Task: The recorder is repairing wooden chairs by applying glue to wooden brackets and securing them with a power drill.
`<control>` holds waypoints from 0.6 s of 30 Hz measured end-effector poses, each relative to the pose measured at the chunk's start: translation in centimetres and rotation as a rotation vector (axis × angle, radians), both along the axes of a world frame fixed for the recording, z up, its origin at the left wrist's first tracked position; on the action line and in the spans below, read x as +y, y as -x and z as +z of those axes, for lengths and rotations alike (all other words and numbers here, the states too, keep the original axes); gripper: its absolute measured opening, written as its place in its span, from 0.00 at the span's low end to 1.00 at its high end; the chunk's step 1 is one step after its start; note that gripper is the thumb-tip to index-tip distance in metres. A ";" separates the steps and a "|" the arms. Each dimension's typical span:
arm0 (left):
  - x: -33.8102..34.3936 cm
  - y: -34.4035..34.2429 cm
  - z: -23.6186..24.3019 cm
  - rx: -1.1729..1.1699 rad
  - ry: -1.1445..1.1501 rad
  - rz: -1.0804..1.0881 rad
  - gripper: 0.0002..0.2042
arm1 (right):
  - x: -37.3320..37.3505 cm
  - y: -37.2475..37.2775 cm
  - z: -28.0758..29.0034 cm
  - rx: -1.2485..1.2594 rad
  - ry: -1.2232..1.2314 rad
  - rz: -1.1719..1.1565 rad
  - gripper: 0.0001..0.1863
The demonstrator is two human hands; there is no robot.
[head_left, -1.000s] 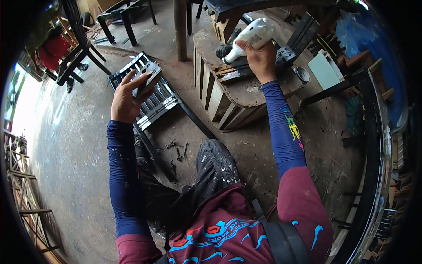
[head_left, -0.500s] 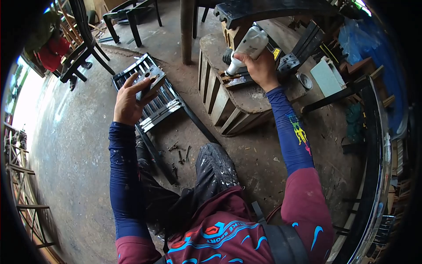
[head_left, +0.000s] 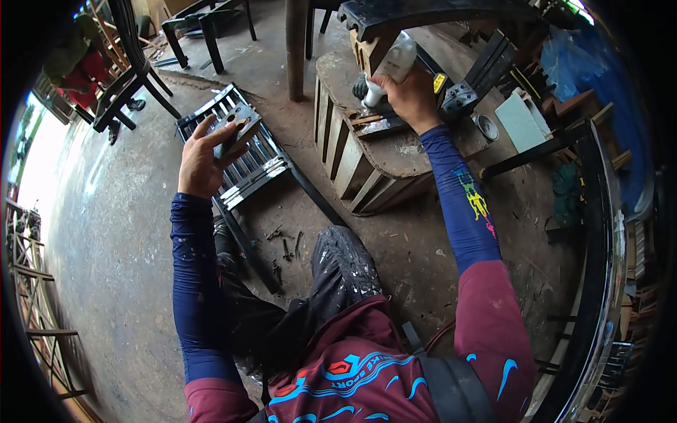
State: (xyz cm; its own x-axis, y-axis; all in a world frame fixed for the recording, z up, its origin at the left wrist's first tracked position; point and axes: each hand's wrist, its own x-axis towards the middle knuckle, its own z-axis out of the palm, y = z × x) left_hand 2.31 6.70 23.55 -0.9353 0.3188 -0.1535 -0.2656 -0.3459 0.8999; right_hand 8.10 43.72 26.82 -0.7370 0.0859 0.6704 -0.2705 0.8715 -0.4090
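White bottle (head_left: 397,62) tips nozzle-down above the workbench, partly screened by a wood block (head_left: 381,51); whether its tip touches the work below, I cannot tell. Nearest the camera are the person's maroon shirt (head_left: 416,345), a dark strap (head_left: 458,391) across its side, and black trousers (head_left: 345,264) flecked with pale paint. Beyond the knees, small dark bits (head_left: 285,248) lie scattered on the concrete floor. Blue sleeves cover both forearms. Out ahead, the left hand (head_left: 201,158) grasps a flat grey piece (head_left: 244,121) with round holes, its fingers bent over the edge. Behind and below that hand, a dark slatted frame (head_left: 264,173) lies on the floor. To the right, the right hand (head_left: 412,100) has its fingers wrapped around the bottle. Under it stands the round-cornered workbench (head_left: 405,151), with a round tin (head_left: 485,127) near its right edge and a metal bracket (head_left: 460,97) near the hand. Above, a curved black rail (head_left: 430,15) spans the upper view. Farther right hangs blue plastic sheeting (head_left: 575,67). Farther off are a wooden post (head_left: 296,53), a black stool frame (head_left: 206,42) and, at far left, a person in red shorts (head_left: 84,77) behind a black chair (head_left: 121,104).
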 end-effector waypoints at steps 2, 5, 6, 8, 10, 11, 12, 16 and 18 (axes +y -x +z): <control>0.0 0.1 -0.1 0.009 -0.010 0.004 0.38 | -0.3 -0.3 -0.2 0.025 0.056 0.007 0.24; 0.4 0.2 -0.1 0.021 -0.002 0.001 0.38 | 0.4 0.5 0.2 0.039 -0.008 0.011 0.24; 0.3 0.2 -0.2 0.018 -0.001 0.000 0.38 | 0.1 0.5 0.3 0.005 -0.033 -0.039 0.25; 0.0 0.2 -0.3 0.017 0.002 0.002 0.38 | -0.1 0.5 0.0 0.028 -0.003 -0.012 0.24; -0.2 -0.1 -0.1 0.021 -0.034 0.012 0.37 | 0.3 -0.3 0.6 -0.036 0.023 -0.020 0.23; -0.1 -0.3 0.3 0.018 -0.011 0.009 0.37 | 1.2 -0.5 0.9 -0.079 0.109 -0.039 0.24; 0.0 -0.6 0.5 0.017 -0.014 0.007 0.37 | 1.3 -0.6 0.3 -0.080 0.106 -0.041 0.24; -0.3 -0.7 0.7 0.018 0.055 0.012 0.33 | 1.6 -0.7 -1.0 0.066 -0.009 0.012 0.22; 0.1 -0.6 0.6 0.019 0.035 0.014 0.33 | 3.1 -0.9 -0.3 -0.058 0.165 -0.077 0.22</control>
State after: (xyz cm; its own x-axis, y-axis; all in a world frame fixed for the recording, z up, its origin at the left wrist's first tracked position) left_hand 2.94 6.79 24.16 -0.9424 0.3005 -0.1467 -0.2439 -0.3176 0.9163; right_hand 8.95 46.77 26.56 -0.7613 0.2484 0.5989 -0.1776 0.8085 -0.5611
